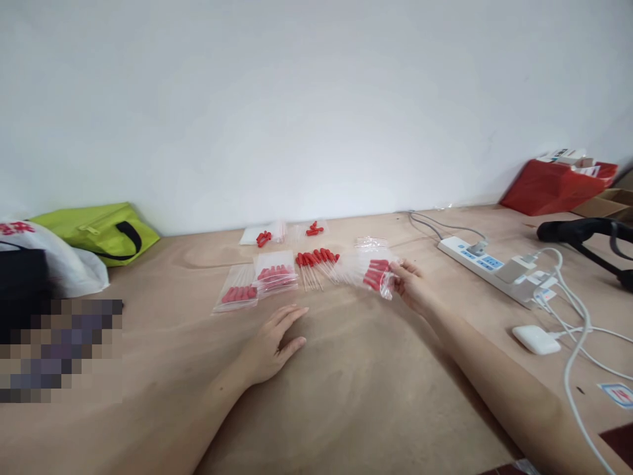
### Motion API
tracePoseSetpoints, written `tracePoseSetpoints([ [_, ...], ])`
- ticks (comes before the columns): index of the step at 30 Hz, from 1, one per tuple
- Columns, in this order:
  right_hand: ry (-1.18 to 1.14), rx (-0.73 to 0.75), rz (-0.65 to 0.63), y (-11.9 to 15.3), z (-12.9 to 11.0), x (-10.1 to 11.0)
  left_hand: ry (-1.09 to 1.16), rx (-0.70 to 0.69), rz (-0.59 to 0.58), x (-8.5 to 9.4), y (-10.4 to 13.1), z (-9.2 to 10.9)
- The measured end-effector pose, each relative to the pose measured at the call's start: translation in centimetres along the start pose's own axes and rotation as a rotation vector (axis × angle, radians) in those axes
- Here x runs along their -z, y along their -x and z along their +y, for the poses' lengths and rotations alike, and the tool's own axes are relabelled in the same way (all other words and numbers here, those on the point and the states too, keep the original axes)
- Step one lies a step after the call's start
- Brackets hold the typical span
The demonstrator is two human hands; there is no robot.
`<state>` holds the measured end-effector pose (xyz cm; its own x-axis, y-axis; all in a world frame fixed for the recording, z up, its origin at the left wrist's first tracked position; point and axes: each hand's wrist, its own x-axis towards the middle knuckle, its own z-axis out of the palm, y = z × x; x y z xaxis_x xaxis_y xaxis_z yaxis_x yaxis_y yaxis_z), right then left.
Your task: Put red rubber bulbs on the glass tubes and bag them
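Note:
My right hand (410,285) pinches the right edge of a clear plastic bag (378,274) with several red-ended sticks inside. Resting on the table, my left hand (277,343) is empty, with thumb and fingers apart. Between the hands and farther back, loose thin sticks with red ends (317,258) lie in a fanned row. To their left are two filled bags, one (275,276) partly beside the other (239,293). Behind them, small red pieces (264,238) lie on a clear bag, and more red pieces (314,229) lie on another bag to the right.
A white power strip (487,269) with plugs and cables lies on the right, near a white case (537,339). A red bag (556,187) and black headset-like object (588,234) are beyond. At left are a green bag (99,231) and white plastic bag (74,264).

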<state>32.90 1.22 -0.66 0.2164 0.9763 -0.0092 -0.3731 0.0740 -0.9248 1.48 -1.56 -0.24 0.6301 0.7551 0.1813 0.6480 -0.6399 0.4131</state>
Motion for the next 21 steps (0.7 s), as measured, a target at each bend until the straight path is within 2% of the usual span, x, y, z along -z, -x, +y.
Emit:
tracePoseSetpoints([
  [4,-0.073,0.057,0.158,-2.3,0.9,0.9,-0.006,0.018,-0.027,-0.1,0.0,-0.1],
  [7,0.024,0.008,0.163,-3.0,1.7,0.9,-0.012,0.026,-0.039,-0.1,-0.1,-0.1],
  [10,0.419,-0.053,0.126,-3.1,1.2,1.4,-0.015,0.027,-0.044,0.0,-0.1,0.0],
  [14,1.194,0.018,0.241,-3.7,-0.7,2.7,-0.015,0.017,-0.033,0.2,-0.2,0.2],
  [16,1.355,0.026,0.3,-4.2,-1.3,2.9,-0.012,0.004,-0.029,0.3,-0.2,0.3],
  [21,1.51,-0.165,0.293,-5.3,-1.5,2.1,-0.013,-0.008,-0.033,0.2,-0.3,0.3],
])
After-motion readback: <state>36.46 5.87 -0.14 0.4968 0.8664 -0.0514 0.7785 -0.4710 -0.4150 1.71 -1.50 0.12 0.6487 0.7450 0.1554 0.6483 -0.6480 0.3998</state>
